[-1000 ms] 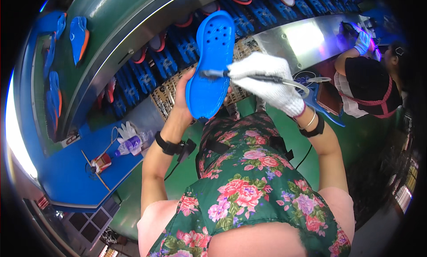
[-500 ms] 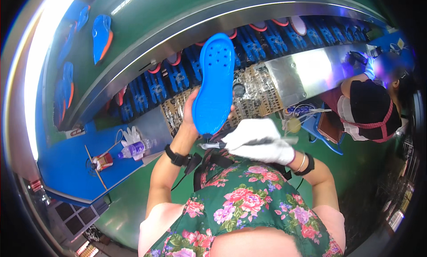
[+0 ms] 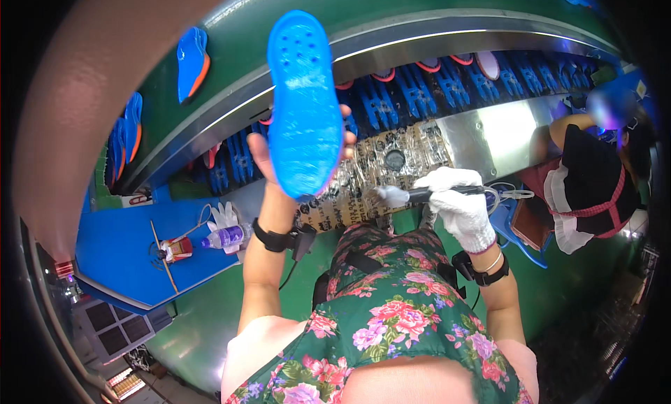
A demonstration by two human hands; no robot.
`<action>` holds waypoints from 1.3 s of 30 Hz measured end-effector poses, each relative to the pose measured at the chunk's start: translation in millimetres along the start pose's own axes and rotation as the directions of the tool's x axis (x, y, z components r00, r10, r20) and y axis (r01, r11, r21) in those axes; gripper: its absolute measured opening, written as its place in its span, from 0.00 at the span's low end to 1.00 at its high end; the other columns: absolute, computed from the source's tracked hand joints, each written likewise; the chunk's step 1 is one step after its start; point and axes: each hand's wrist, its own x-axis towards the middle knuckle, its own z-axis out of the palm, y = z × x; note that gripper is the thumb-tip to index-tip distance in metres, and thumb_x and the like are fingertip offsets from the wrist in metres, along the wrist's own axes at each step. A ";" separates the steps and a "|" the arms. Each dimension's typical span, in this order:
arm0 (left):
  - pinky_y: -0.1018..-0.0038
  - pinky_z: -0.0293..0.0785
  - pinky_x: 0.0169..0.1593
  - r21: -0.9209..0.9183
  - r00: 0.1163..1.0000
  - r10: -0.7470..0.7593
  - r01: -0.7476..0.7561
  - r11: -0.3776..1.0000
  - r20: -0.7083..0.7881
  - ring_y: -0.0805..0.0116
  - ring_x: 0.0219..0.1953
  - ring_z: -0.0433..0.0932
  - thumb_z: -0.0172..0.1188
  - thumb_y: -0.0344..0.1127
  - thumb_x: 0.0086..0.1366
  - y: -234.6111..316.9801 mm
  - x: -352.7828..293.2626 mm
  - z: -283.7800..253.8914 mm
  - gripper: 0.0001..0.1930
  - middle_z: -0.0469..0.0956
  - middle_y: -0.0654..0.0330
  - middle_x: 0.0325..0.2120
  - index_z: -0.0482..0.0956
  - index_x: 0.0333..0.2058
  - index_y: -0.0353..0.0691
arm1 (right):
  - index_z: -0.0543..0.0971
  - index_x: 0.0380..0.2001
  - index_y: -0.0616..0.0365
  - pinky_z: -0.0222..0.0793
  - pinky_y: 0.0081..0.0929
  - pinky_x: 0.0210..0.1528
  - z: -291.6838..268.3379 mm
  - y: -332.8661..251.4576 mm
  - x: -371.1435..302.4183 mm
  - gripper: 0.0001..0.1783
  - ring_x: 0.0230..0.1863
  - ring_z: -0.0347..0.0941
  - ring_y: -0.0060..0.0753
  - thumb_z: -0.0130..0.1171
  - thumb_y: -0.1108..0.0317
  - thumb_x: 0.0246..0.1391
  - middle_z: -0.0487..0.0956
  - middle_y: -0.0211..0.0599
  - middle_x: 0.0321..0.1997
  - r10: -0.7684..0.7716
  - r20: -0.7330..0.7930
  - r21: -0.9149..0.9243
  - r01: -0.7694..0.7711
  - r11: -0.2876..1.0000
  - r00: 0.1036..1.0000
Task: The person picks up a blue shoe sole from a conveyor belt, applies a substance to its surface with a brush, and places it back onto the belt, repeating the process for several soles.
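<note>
My left hand (image 3: 276, 168) is bare and holds a blue shoe sole (image 3: 302, 105) upright from behind, raised high in front of the conveyor. The sole's face looks wet and shiny. My right hand (image 3: 458, 207) wears a white knitted glove and grips a brush (image 3: 412, 193) with a dark handle; its pale bristle tip points left, below and to the right of the sole and apart from it. Both wrists carry black bands.
A conveyor (image 3: 447, 89) with blue racks and several soles runs across the back. A foil-wrapped surface (image 3: 391, 163) lies below it. A blue side table (image 3: 126, 250) at left holds a bottle (image 3: 224, 236) and gloves. Another person (image 3: 587, 187) works at right.
My left hand has lifted the sole higher and further up the frame. My right hand with the brush has dropped away from the sole and now sits lower to its right.
</note>
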 end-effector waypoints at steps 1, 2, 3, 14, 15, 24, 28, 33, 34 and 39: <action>0.46 0.75 0.60 0.038 0.994 0.022 -0.026 0.999 0.106 0.35 0.59 0.72 0.67 0.75 0.52 17.5 7.1 -0.3 0.64 0.56 0.36 0.69 0.46 0.75 0.39 | 0.86 0.41 0.69 0.76 0.22 0.35 0.6 1.1 0.8 0.14 0.32 0.80 0.27 0.69 0.80 0.48 0.86 0.49 0.42 -0.010 0.008 0.001 0.010 1.000 1.000; 0.46 0.75 0.61 0.072 0.976 0.039 -0.056 0.996 0.212 0.33 0.60 0.71 0.68 0.73 0.53 36.9 17.7 -2.4 0.64 0.55 0.36 0.69 0.46 0.75 0.39 | 0.86 0.42 0.69 0.76 0.22 0.35 0.1 4.3 1.9 0.14 0.32 0.80 0.26 0.69 0.79 0.49 0.87 0.47 0.41 -0.025 -0.049 -0.010 0.025 1.000 0.998; 0.46 0.73 0.63 -0.043 0.970 0.040 -0.030 0.999 0.241 0.33 0.62 0.68 0.68 0.71 0.55 55.1 29.8 -0.1 0.61 0.54 0.36 0.69 0.47 0.74 0.38 | 0.85 0.42 0.69 0.75 0.22 0.35 -0.6 8.0 3.2 0.14 0.32 0.79 0.25 0.68 0.79 0.50 0.87 0.46 0.41 -0.041 -0.108 -0.022 0.039 0.999 0.993; 0.47 0.61 0.72 -0.402 0.910 0.326 -0.407 0.820 -0.257 0.37 0.75 0.47 0.41 0.70 0.72 168.8 83.7 -78.8 0.50 0.37 0.39 0.75 0.39 0.75 0.33 | 0.87 0.41 0.66 0.75 0.21 0.38 3.0 54.2 17.0 0.11 0.34 0.81 0.23 0.68 0.79 0.52 0.88 0.39 0.38 0.060 -0.158 -0.116 -0.079 0.990 0.986; 0.47 0.61 0.72 -0.337 0.892 0.368 -0.442 0.831 -0.262 0.37 0.75 0.47 0.42 0.70 0.72 177.2 88.3 -82.7 0.51 0.36 0.39 0.75 0.39 0.75 0.33 | 0.87 0.41 0.66 0.76 0.21 0.38 -0.4 57.8 18.3 0.11 0.36 0.81 0.24 0.68 0.79 0.52 0.88 0.40 0.39 0.083 -0.162 -0.091 -0.099 0.991 0.983; 0.53 0.57 0.74 -0.208 0.949 0.120 -0.185 0.960 -0.292 0.40 0.73 0.56 0.50 0.58 0.74 92.6 81.6 14.6 0.47 0.47 0.39 0.74 0.39 0.74 0.28 | 0.87 0.40 0.65 0.76 0.22 0.39 -21.8 66.2 15.4 0.11 0.36 0.81 0.24 0.68 0.79 0.52 0.88 0.39 0.39 0.049 -0.155 -0.137 -0.071 0.988 0.987; 0.55 0.64 0.70 0.389 0.939 0.088 0.052 0.920 -0.333 0.44 0.71 0.61 0.53 0.48 0.75 108.8 147.9 31.7 0.43 0.55 0.34 0.71 0.42 0.74 0.28 | 0.87 0.41 0.65 0.76 0.22 0.39 -24.6 66.9 11.6 0.11 0.36 0.81 0.25 0.67 0.79 0.53 0.87 0.38 0.38 0.017 -0.232 -0.099 -0.042 0.994 0.973; 0.68 0.75 0.57 0.878 0.915 0.235 0.387 -0.281 -0.328 0.58 0.55 0.78 0.60 0.61 0.69 210.1 241.2 -40.7 0.51 0.68 0.44 0.64 0.44 0.76 0.38 | 0.86 0.43 0.66 0.72 0.19 0.35 -4.8 59.6 10.9 0.12 0.31 0.79 0.21 0.67 0.79 0.53 0.87 0.38 0.37 -0.015 -0.232 -0.118 -0.013 0.993 0.973; 0.68 0.75 0.57 0.896 0.936 0.162 0.348 -0.277 -0.314 0.58 0.55 0.78 0.60 0.61 0.69 178.2 276.3 -38.3 0.51 0.68 0.44 0.64 0.44 0.76 0.38 | 0.86 0.42 0.67 0.76 0.21 0.41 -15.0 60.8 6.3 0.11 0.36 0.82 0.24 0.67 0.79 0.54 0.87 0.38 0.38 -0.047 -0.290 -0.123 0.012 0.992 0.956; 0.77 0.79 0.33 0.638 0.847 0.307 0.529 -0.560 -0.433 0.74 0.34 0.80 0.69 0.57 0.64 225.0 282.6 -36.1 0.38 0.80 0.56 0.43 0.68 0.65 0.42 | 0.87 0.42 0.66 0.75 0.19 0.40 -9.4 59.8 -5.6 0.11 0.36 0.81 0.23 0.67 0.79 0.55 0.87 0.37 0.39 -0.061 -0.273 -0.133 0.025 0.991 0.960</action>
